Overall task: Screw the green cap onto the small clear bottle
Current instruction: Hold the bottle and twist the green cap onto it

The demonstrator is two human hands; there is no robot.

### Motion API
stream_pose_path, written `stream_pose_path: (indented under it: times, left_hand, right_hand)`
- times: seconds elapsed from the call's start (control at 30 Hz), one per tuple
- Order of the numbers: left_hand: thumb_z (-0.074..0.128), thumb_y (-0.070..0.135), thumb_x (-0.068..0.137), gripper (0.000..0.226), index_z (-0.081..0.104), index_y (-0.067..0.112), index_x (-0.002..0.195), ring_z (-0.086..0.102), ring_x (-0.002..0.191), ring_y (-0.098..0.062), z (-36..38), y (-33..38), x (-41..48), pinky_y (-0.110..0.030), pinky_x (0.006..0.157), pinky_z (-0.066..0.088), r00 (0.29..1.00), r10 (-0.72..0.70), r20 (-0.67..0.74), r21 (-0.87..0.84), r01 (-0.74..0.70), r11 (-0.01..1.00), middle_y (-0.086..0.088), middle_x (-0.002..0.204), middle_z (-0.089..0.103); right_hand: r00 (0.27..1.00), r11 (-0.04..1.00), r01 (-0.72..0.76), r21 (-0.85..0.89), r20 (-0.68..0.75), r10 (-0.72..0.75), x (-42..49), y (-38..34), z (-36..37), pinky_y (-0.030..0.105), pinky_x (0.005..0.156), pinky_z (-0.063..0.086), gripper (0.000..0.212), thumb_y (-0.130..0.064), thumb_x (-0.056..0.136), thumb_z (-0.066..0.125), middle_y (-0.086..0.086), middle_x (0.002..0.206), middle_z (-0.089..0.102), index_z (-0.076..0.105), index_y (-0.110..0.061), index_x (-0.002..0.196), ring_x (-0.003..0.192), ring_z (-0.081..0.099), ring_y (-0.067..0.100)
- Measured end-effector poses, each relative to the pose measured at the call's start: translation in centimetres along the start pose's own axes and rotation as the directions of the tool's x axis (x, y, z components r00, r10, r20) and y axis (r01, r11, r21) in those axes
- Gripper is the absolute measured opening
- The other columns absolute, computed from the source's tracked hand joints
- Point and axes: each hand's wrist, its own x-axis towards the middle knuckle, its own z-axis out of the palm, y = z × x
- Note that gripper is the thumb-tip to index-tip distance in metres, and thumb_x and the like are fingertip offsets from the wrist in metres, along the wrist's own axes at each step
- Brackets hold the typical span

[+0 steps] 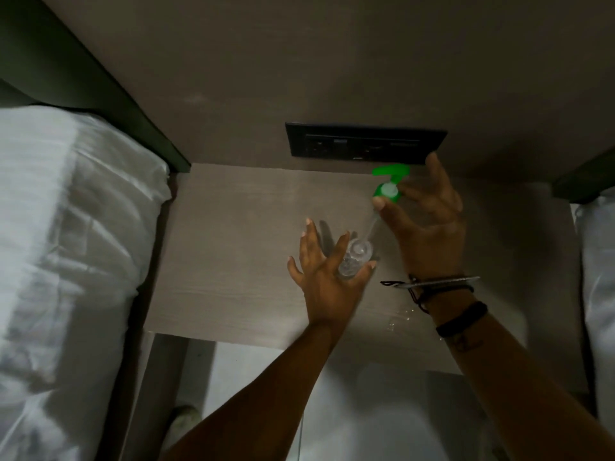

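- The small clear bottle (355,259) stands on the pale wood-grain desk (233,261), seen from almost straight above, its open neck facing the camera.
- The left hand (324,277) holds the bottle between the thumb on its right side and the forefinger on its left; the other fingers are spread out and off the bottle.
- The green cap (389,183), a pump top with a spout pointing left, is off the bottle, held above and beyond it, toward the wall.
- A thin clear dip tube (372,226) runs down from the cap to the bottle's mouth; whether its tip is already inside the neck cannot be told.
- The right hand (427,221) pinches the cap's collar between thumb and fingers, with the remaining fingers fanned out above.
- The right wrist carries a metal bangle (442,281), dark cords and a black band (462,319).
- A few drops of liquid (397,319) glint on the desk near the front edge, just left of the right forearm.
- A black socket panel (366,143) sits on the wall behind the desk.
- White bedding (66,244) lies to the left of the desk, and more white fabric shows at the right edge.
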Motion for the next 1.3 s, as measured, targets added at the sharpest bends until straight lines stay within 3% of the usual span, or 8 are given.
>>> stream_pose_path:
  times: [0.07, 0.27, 0.47, 0.67, 0.83, 0.97, 1.1, 1.3]
  left_hand:
    - [0.054, 0.071, 0.073, 0.060, 0.046, 0.050, 0.128, 0.001, 0.151, -0.022, 0.2, 0.5, 0.1, -0.058, 0.117, -0.002, 0.999, 0.030, 0.014, 0.030, -0.030, 0.999, -0.002, 0.165, 0.003]
    - [0.051, 0.070, 0.078, 0.053, 0.059, 0.041, 0.122, -0.001, 0.152, -0.022, 0.5, 0.2, 0.0, -0.060, 0.119, -0.001, 0.995, 0.079, 0.061, 0.079, -0.084, 0.993, -0.002, 0.165, 0.003]
    - [0.044, 0.057, 0.083, 0.050, 0.058, 0.034, 0.126, 0.002, 0.152, -0.022, 0.8, 0.4, -0.2, -0.059, 0.120, -0.001, 0.998, 0.056, 0.008, 0.016, -0.056, 0.998, -0.006, 0.164, 0.011]
    - [0.051, 0.066, 0.077, 0.052, 0.063, 0.035, 0.117, 0.004, 0.152, -0.026, 0.8, 0.2, 0.0, -0.056, 0.118, -0.002, 0.997, 0.069, 0.037, 0.057, -0.071, 0.996, -0.008, 0.165, 0.008]
    - [0.047, 0.052, 0.085, 0.052, 0.045, 0.043, 0.136, -0.001, 0.152, -0.024, 0.9, -0.7, 0.3, -0.061, 0.119, -0.002, 0.992, 0.109, 0.064, 0.069, -0.113, 0.991, -0.006, 0.165, 0.007]
    - [0.057, 0.064, 0.079, 0.054, 0.048, 0.048, 0.129, -0.003, 0.152, -0.020, 1.3, -0.8, 0.2, -0.054, 0.119, -0.005, 0.991, 0.117, 0.060, 0.045, -0.119, 0.992, -0.004, 0.165, 0.005]
    - [0.054, 0.061, 0.079, 0.051, 0.059, 0.039, 0.124, -0.005, 0.152, -0.017, 1.3, -0.8, 0.3, -0.055, 0.119, -0.005, 0.992, 0.104, 0.075, 0.082, -0.110, 0.991, -0.002, 0.165, 0.004]
    - [0.058, 0.054, 0.081, 0.052, 0.053, 0.039, 0.131, -0.002, 0.152, -0.020, 0.9, -0.5, 0.2, -0.057, 0.119, -0.004, 0.993, 0.099, 0.067, -0.013, -0.098, 0.995, -0.004, 0.165, 0.006]
  right_hand:
    - [0.988, 0.986, 0.113, -0.123, 0.120, -0.099, -0.3, 1.0, -0.2, 0.014, 0.106, 0.018, 0.035, -0.033, 0.073, 0.075, 0.018, 0.148, 0.035, 0.066, -0.020, 0.104, 0.134, 0.032, 0.036]
    - [0.961, 0.951, 0.065, -0.301, 0.276, 0.021, -4.3, 4.1, -0.2, 0.063, 0.104, 0.031, 0.028, -0.029, 0.070, 0.078, 0.014, 0.151, 0.032, 0.069, -0.020, 0.095, 0.136, 0.030, 0.038]
    - [0.927, 0.913, 0.032, -0.408, 0.354, 0.125, -3.4, 4.8, 0.2, 0.063, 0.111, 0.016, 0.091, -0.057, 0.062, 0.070, 0.016, 0.159, -0.002, 0.030, -0.032, 0.140, 0.143, 0.008, 0.040]
    - [0.906, 0.916, 0.133, -0.378, 0.421, 0.042, -2.1, 4.5, 0.0, 0.068, 0.110, 0.013, 0.039, -0.044, 0.069, 0.075, 0.008, 0.156, 0.023, 0.068, -0.024, 0.102, 0.143, 0.011, 0.033]
    - [0.897, 0.903, 0.092, -0.420, 0.429, 0.109, -2.8, 4.2, 0.6, 0.066, 0.112, 0.011, 0.107, -0.083, 0.046, 0.063, 0.015, 0.159, -0.001, 0.037, -0.029, 0.135, 0.144, 0.003, 0.036]
    - [0.890, 0.956, 0.141, -0.259, 0.456, -0.008, -2.5, 4.4, 0.2, 0.069, 0.107, 0.020, 0.048, -0.059, 0.068, 0.059, 0.010, 0.155, 0.020, 0.065, -0.028, 0.105, 0.142, 0.015, 0.036]
    - [0.942, 0.931, 0.110, -0.348, 0.336, 0.015, -2.4, 4.4, 1.0, 0.061, 0.103, 0.033, 0.047, -0.054, 0.056, 0.078, 0.011, 0.143, 0.041, 0.060, -0.017, 0.078, 0.132, 0.034, 0.031]
    - [0.884, 0.976, 0.083, -0.200, 0.467, 0.021, -2.6, 5.0, 0.6, 0.062, 0.109, 0.027, 0.067, -0.058, 0.066, 0.065, 0.011, 0.154, 0.024, 0.047, -0.033, 0.125, 0.141, 0.022, 0.029]
